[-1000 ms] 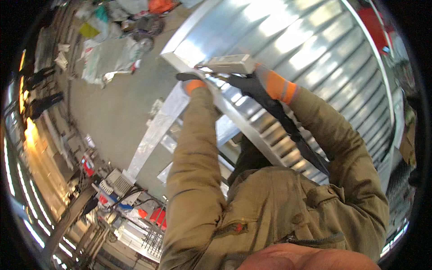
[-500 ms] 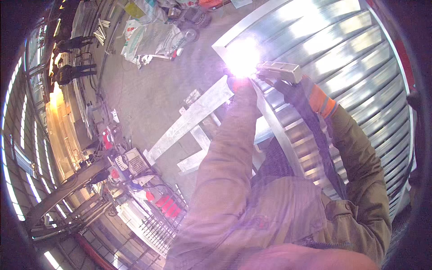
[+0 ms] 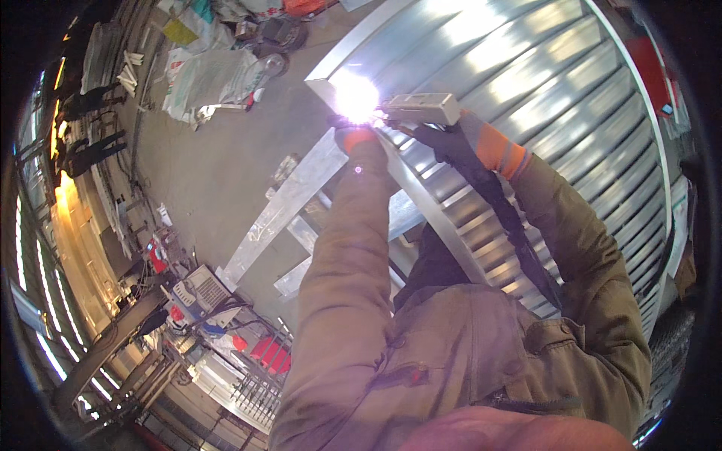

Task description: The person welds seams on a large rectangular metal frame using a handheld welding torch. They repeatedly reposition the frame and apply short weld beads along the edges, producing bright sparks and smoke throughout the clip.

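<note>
A white-violet welding arc (image 3: 356, 98) glares at the corner of a large slatted metal panel (image 3: 526, 75) with a pale frame. My right hand (image 3: 449, 143), in a dark glove with an orange cuff, closes round a welding torch (image 3: 423, 107) with a boxy grey-beige body. The torch's front end points left into the glare. My left hand (image 3: 350, 134), gloved with an orange cuff, reaches to the frame edge just below the arc. Glare and the sleeve hide its fingers. A dark cable or sleeve (image 3: 500, 199) hangs from the torch along my right forearm.
Metal beams (image 3: 282, 203) form a stand beneath the panel. Plastic sacks (image 3: 210, 83) lie on the floor at upper left. A grey-white machine (image 3: 201, 289) and a red crate (image 3: 269, 355) stand at lower left. Two people (image 3: 98, 150) are at the far left.
The whole view has shifted, so panel, hands and arc appear further left. The arc's glow looks smaller. My right hand still grips the torch, and my left hand stays beside the arc.
</note>
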The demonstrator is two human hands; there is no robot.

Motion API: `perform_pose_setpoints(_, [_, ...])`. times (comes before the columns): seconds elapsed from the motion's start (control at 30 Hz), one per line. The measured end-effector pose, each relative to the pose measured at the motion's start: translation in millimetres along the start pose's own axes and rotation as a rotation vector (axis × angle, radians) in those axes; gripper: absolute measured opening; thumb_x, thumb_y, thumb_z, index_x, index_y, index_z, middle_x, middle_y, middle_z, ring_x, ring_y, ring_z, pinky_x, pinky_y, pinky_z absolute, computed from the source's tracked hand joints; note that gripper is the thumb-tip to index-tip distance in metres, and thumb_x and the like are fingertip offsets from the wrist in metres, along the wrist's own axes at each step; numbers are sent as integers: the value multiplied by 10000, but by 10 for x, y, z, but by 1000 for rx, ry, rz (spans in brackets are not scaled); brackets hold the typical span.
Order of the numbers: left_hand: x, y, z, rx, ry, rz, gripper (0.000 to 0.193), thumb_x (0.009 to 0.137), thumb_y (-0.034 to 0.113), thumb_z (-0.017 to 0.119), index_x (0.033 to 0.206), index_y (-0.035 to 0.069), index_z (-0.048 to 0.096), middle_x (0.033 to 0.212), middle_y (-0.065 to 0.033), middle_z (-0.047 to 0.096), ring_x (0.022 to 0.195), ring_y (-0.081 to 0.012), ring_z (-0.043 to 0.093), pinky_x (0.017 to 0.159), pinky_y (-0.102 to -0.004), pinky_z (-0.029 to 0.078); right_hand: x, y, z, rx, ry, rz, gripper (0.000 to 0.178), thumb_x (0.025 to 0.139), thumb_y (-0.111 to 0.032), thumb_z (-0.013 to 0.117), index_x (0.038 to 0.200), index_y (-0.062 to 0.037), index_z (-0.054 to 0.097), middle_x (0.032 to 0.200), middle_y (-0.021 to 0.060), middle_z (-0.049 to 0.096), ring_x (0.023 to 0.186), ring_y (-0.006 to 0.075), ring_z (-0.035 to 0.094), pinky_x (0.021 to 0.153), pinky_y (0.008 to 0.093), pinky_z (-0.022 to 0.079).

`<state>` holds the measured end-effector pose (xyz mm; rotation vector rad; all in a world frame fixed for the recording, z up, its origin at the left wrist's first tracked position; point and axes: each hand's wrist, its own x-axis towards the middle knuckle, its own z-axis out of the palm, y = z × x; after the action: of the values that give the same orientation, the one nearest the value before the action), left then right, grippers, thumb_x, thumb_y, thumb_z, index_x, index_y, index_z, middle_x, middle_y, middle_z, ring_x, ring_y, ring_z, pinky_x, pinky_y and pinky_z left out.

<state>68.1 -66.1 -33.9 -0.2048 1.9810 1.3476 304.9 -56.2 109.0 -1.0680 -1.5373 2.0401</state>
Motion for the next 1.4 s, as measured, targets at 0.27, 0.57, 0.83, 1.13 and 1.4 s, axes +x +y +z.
perform_pose_setpoints(0.27, [-127,126,1,113,89,-129,688,1056,644,513,1184,4,729,1099,-124,723,949,-264,688,858,-466,535,7,-12,-41,-71,-1,72,503,1077,-373,689,1524,-148,634,872,-61,650,654,34,466,581,242,456])
perform_pose_setpoints(0.57, [-116,58,-38,5,-1,-46,480,1041,456,624,1162,3,730,1045,-141,737,860,-285,703,753,-502,558,-31,110,-116,46,-23,106,566,1011,-501,741,1402,-94,698,807,-10,650,632,90,586,581,291,517])
perform_pose_setpoints(0.83, [-181,42,-73,69,-76,-17,407,1054,370,619,1205,5,715,1115,-145,739,919,-290,714,799,-472,574,-73,56,-186,12,-60,57,637,994,-595,719,1353,-68,709,714,-22,601,594,101,579,545,311,497])
perform_pose_setpoints(1.13, [55,-3,-59,198,4,5,394,1085,319,579,1262,-12,700,1143,-143,739,941,-267,712,812,-441,579,119,-19,-224,-103,-95,24,672,986,-646,691,1299,-52,722,747,18,654,595,110,609,549,320,513])
perform_pose_setpoints(1.4, [159,-8,-32,176,42,-3,507,1057,441,674,1115,-55,758,1009,-133,774,832,-229,747,696,-377,595,444,-22,-358,-86,-251,119,462,1034,-400,749,1308,-29,718,850,-23,626,626,58,562,507,257,465])
